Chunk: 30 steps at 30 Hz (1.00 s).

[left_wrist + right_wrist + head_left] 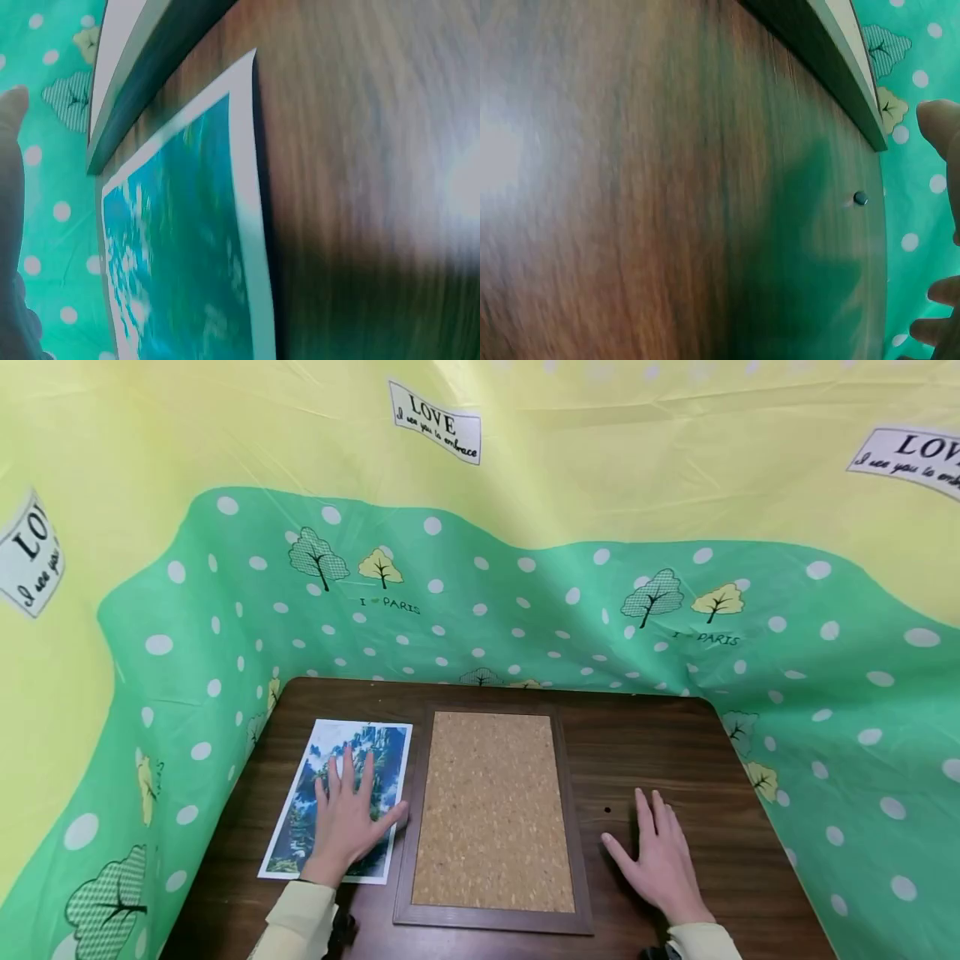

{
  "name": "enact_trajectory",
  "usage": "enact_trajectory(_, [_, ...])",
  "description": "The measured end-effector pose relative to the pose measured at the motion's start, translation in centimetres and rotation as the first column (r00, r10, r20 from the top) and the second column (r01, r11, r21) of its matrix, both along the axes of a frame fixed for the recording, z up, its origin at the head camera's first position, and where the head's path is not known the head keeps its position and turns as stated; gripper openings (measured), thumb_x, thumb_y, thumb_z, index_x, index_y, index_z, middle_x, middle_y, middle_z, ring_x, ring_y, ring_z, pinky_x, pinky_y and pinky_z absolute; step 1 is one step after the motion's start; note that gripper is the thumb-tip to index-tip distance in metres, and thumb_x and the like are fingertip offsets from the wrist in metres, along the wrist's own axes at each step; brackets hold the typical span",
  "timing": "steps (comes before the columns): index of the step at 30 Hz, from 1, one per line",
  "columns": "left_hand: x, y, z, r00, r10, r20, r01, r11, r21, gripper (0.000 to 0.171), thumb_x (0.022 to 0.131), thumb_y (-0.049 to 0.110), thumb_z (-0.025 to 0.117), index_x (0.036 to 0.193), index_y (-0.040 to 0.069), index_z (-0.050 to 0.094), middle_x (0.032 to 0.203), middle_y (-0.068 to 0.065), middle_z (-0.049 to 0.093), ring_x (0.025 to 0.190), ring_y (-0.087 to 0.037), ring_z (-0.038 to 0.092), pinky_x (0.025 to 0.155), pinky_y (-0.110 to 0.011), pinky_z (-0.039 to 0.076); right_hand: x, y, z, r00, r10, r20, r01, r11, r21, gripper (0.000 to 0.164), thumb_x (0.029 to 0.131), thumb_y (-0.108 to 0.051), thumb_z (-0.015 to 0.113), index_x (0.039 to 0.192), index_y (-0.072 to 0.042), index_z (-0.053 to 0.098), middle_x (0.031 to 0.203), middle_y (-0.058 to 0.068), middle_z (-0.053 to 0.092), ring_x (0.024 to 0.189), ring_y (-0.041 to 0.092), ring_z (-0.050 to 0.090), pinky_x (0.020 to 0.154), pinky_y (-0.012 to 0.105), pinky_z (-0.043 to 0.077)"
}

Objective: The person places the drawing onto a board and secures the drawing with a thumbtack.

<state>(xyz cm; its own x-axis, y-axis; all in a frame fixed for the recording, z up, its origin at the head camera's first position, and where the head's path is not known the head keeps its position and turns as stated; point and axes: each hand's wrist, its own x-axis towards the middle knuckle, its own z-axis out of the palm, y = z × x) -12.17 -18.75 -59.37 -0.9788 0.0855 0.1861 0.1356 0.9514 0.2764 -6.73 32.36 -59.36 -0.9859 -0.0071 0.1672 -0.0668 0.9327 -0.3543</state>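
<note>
A printed landscape picture with a white border (297, 814) lies on the left of the table, and my left hand (347, 822) is spread over it with straight fingers. In the left wrist view the print (187, 247) shows blue-green, with part of my left hand (10, 187) at the edge. A cork board in a brown frame (491, 810) lies flat in the middle, between the hands. To its right my right hand (663, 860) is held over the bare wood, fingers extended, holding nothing. Beyond its thumb is a small dark round object (860, 198), its kind unclear.
The dark wooden table (637, 735) has rounded far corners. A green and yellow patterned cloth (510, 593) hangs behind it and along both sides. Bright glare falls on the wood in both wrist views.
</note>
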Motion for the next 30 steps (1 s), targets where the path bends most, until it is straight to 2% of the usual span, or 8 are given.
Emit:
enact_trajectory(7, [-0.3, -2.1, 0.3, 0.995, 0.1, 0.023, -0.1, 0.995, -0.01, 0.107, 0.088, 0.073, 0.065, 0.164, 0.006, 0.031, 0.167, -0.036, 0.019, 0.15, -0.062, 0.02, 0.113, -0.079, 0.023, -0.4, 0.6, -0.4, 1.0, -0.001, 0.001, 0.001, 1.0, 0.001, 0.085, 0.099, -0.05, 0.069, 0.158, 0.002, 0.038, 0.15, 0.037, 0.042, 0.133, 0.06, 0.04, 0.098, 0.077, 0.037])
enact_trajectory(11, [-0.2, -3.4, 0.4, 0.981, 0.176, 0.077, -0.177, 0.984, 0.003, 0.108, 0.09, 0.073, 0.063, 0.164, 0.003, 0.029, 0.164, -0.039, 0.023, 0.147, -0.063, 0.026, 0.111, -0.078, 0.029, -0.8, 0.6, -0.5, 1.0, -0.012, 0.01, 0.012, 1.0, -0.023, 0.077, 0.1, -0.045, 0.069, 0.155, 0.002, 0.042, 0.141, 0.037, 0.051, 0.125, 0.059, 0.048, 0.092, 0.075, 0.042])
enact_trajectory(14, [-0.2, -4.3, 0.4, 0.968, 0.227, 0.107, -0.229, 0.973, 0.007, 0.105, 0.093, 0.07, 0.063, 0.163, -0.002, 0.028, 0.161, -0.041, 0.027, 0.143, -0.064, 0.032, 0.104, -0.078, 0.037, -1.2, 0.5, -0.6, 0.999, -0.02, 0.037, 0.022, 0.998, -0.05, 0.074, 0.101, -0.043, 0.069, 0.154, 0.002, 0.044, 0.137, 0.037, 0.054, 0.122, 0.059, 0.051, 0.091, 0.073, 0.045])
enact_trajectory(17, [-0.3, -5.0, 0.5, 0.95, 0.282, 0.133, -0.284, 0.959, -0.002, 0.099, 0.096, 0.063, 0.063, 0.159, -0.006, 0.031, 0.156, -0.042, 0.033, 0.135, -0.063, 0.043, 0.094, -0.076, 0.046, -1.6, 0.5, -0.6, 0.997, -0.027, 0.079, 0.033, 0.997, -0.075, 0.072, 0.102, -0.041, 0.068, 0.154, 0.002, 0.044, 0.137, 0.037, 0.054, 0.123, 0.058, 0.051, 0.093, 0.071, 0.045])
enact_trajectory(20, [-0.3, -5.6, 0.6, 0.925, 0.341, 0.168, -0.345, 0.938, -0.003, 0.088, 0.099, 0.051, 0.065, 0.155, -0.01, 0.035, 0.147, -0.044, 0.039, 0.121, -0.063, 0.052, 0.085, -0.075, 0.05, -2.0, 0.5, -0.8, 0.994, -0.033, 0.104, 0.043, 0.995, -0.092, 0.069, 0.103, -0.039, 0.067, 0.153, 0.003, 0.045, 0.136, 0.036, 0.054, 0.124, 0.057, 0.05, 0.095, 0.07, 0.045])
enact_trajectory(26, [-0.4, -6.3, 0.5, 0.862, 0.439, 0.251, -0.452, 0.892, -0.009, 0.077, 0.101, 0.035, 0.065, 0.152, -0.013, 0.031, 0.132, -0.046, 0.045, 0.111, -0.066, 0.053, 0.084, -0.076, 0.049, -3.0, 0.6, -1.5, 0.998, -0.029, 0.053, 0.036, 0.992, -0.123, 0.061, 0.102, -0.035, 0.069, 0.146, 0.004, 0.052, 0.131, 0.032, 0.059, 0.122, 0.052, 0.054, 0.095, 0.068, 0.046])
enact_trajectory(28, [-0.4, -6.5, 0.5, 0.854, 0.453, 0.257, -0.466, 0.885, -0.009, 0.073, 0.101, 0.03, 0.065, 0.15, -0.013, 0.031, 0.128, -0.047, 0.047, 0.111, -0.066, 0.053, 0.083, -0.075, 0.049, -3.2, 0.6, -1.6, 1.0, -0.017, 0.016, 0.019, 0.992, -0.128, 0.057, 0.101, -0.031, 0.071, 0.143, 0.004, 0.056, 0.128, 0.031, 0.061, 0.119, 0.051, 0.056, 0.094, 0.067, 0.047])
enact_trajectory(30, [-0.4, -6.7, 0.5, 0.856, 0.454, 0.246, -0.468, 0.884, -0.003, 0.066, 0.101, 0.024, 0.066, 0.146, -0.013, 0.035, 0.123, -0.047, 0.05, 0.109, -0.066, 0.054, 0.081, -0.075, 0.049, -3.5, 0.5, -1.6, 1.0, -0.002, -0.02, 0.0, 0.992, -0.13, 0.053, 0.1, -0.028, 0.073, 0.139, 0.004, 0.06, 0.124, 0.029, 0.063, 0.116, 0.05, 0.057, 0.093, 0.066, 0.047])
